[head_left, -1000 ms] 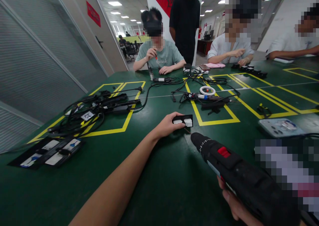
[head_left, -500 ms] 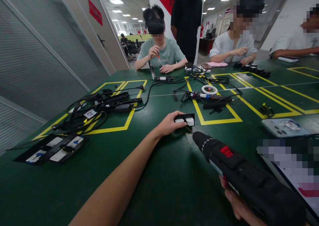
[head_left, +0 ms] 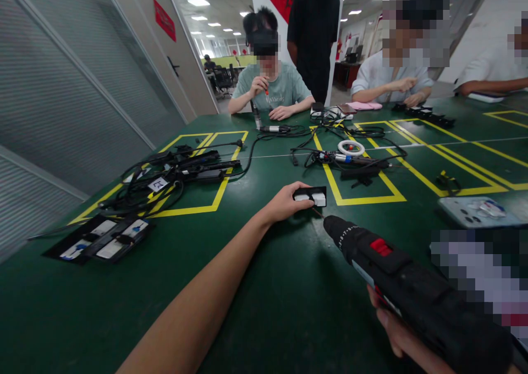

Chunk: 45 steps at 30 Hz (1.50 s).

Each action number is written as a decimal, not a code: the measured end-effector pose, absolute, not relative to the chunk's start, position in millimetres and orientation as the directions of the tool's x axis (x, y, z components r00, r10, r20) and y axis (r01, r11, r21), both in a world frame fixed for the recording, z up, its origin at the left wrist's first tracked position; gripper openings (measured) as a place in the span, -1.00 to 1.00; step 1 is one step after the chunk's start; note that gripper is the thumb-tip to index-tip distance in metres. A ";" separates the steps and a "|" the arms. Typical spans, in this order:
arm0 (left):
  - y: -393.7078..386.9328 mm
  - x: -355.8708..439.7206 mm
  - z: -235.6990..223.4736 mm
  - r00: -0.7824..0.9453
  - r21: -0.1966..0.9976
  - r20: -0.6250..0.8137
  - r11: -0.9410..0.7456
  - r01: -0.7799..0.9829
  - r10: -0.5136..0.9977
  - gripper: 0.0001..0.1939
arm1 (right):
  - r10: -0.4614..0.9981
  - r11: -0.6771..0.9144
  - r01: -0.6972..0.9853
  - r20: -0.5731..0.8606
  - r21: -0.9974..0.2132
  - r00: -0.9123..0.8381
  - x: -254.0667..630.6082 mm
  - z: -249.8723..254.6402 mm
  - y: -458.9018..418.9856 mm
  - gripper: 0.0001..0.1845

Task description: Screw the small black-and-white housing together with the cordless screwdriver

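My left hand [head_left: 285,202] reaches out over the green table [head_left: 264,286] and grips the near end of a small black part with two white blocks [head_left: 312,196], holding it down on the table. My right hand [head_left: 402,338] is wrapped round the handle of a black cordless drill [head_left: 396,278] with a red switch. The drill's thin bit points at the lower right edge of the small part and seems to touch it.
A tangle of black cables and power strips [head_left: 177,173] lies left inside yellow floor-tape boxes. Flat black trays [head_left: 103,242] rest near the left edge. A phone [head_left: 474,212] lies at right. Tools, a white tape ring [head_left: 351,147] and several other people are across the table.
The view has drifted slightly, so everything sits a little further right and lower. Both hands, the part and the drill keep the same pose relative to each other.
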<state>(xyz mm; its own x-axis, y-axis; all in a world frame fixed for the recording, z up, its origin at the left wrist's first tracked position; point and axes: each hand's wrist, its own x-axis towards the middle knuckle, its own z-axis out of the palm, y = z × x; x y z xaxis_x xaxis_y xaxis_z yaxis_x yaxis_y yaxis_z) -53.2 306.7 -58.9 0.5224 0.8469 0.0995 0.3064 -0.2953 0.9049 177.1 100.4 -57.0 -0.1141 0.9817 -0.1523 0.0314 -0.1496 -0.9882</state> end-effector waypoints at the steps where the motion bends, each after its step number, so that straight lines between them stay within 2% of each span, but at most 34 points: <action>1: 306.8 -53.5 -59.0 0.525 0.904 0.098 -0.296 0.308 0.845 -0.55 | 0.978 -0.170 0.018 -0.171 -0.985 -0.115 178.3 -59.2 98.6 -0.74; 4: 306.6 -54.4 -59.0 0.529 0.903 0.097 -0.298 0.309 0.843 -0.54 | 0.964 -0.238 0.013 -0.238 -0.971 -0.118 181.5 -70.5 93.5 -0.83; 8: 306.0 -54.4 -58.5 0.531 0.909 0.083 -0.282 0.306 0.843 -0.52 | 0.970 -0.229 0.137 -0.237 -0.964 -0.045 182.5 -92.2 92.4 -0.93; 12: 305.2 -53.3 -57.6 0.523 0.899 0.087 -0.293 0.325 0.848 -0.51 | 0.978 -0.194 0.277 -0.206 -0.941 -0.013 178.3 -88.3 93.3 -0.87; 14: 305.3 -53.1 -57.9 0.523 0.891 0.098 -0.309 0.334 0.847 -0.52 | 0.987 -0.148 0.320 -0.160 -0.936 -0.012 174.5 -73.3 91.5 -0.86; 17: 306.1 -53.7 -59.5 0.524 0.873 0.128 -0.346 0.343 0.842 -0.53 | 0.999 -0.033 0.476 -0.025 -0.879 0.023 170.5 -49.0 85.8 -0.80; 20: 306.6 -54.6 -61.4 0.515 0.850 0.169 -0.389 0.355 0.840 -0.54 | 0.996 -0.011 0.570 0.041 -0.822 0.078 171.3 -36.6 77.7 -0.61; 23: 305.7 -54.7 -62.0 0.509 0.828 0.187 -0.413 0.379 0.840 -0.55 | 0.995 -0.012 0.639 0.055 -0.770 0.085 171.9 -35.1 68.2 -0.25; 25: 304.1 -54.4 -61.4 0.500 0.820 0.192 -0.418 0.392 0.844 -0.55 | 1.000 -0.010 0.704 0.014 -0.710 0.028 167.4 -35.0 62.5 -0.09; 30: 300.1 -53.3 -59.9 0.487 0.822 0.206 -0.421 0.385 0.849 -0.54 | 0.977 0.021 0.864 -0.174 -0.504 -0.125 137.9 -28.6 60.6 0.07; 34: 298.9 -53.6 -60.2 0.498 0.825 0.214 -0.428 0.369 0.840 -0.52 | 0.968 0.009 0.894 -0.220 -0.447 -0.120 111.5 -24.1 68.8 0.03; 39: 299.0 -55.0 -60.4 0.502 0.828 0.222 -0.434 0.356 0.836 -0.51 | 0.976 -0.004 0.906 -0.198 -0.424 -0.089 100.7 -21.3 70.1 0.04; 41: 299.4 -55.6 -61.2 0.508 0.823 0.229 -0.444 0.354 0.830 -0.48 | 0.974 0.020 0.928 -0.200 -0.373 -0.102 103.0 -13.9 69.4 -0.05; 43: 299.5 -56.1 -62.4 0.516 0.822 0.235 -0.451 0.346 0.824 -0.45 | 0.985 0.056 0.949 -0.140 -0.309 -0.103 106.6 -1.7 74.2 -0.15; 45: 298.3 -56.4 -63.2 0.509 0.809 0.277 -0.484 0.334 0.815 -0.43 | 0.998 0.061 0.957 -0.016 -0.284 -0.068 109.8 11.7 89.9 -0.22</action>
<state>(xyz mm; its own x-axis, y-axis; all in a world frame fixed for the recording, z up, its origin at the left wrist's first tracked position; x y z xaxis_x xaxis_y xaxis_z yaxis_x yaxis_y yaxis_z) -56.4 298.3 -63.2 0.5092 0.8149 0.2770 0.3340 -0.4837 0.8090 109.8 89.9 11.7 -0.0683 0.9975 -0.0165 0.9568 0.0608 -0.2842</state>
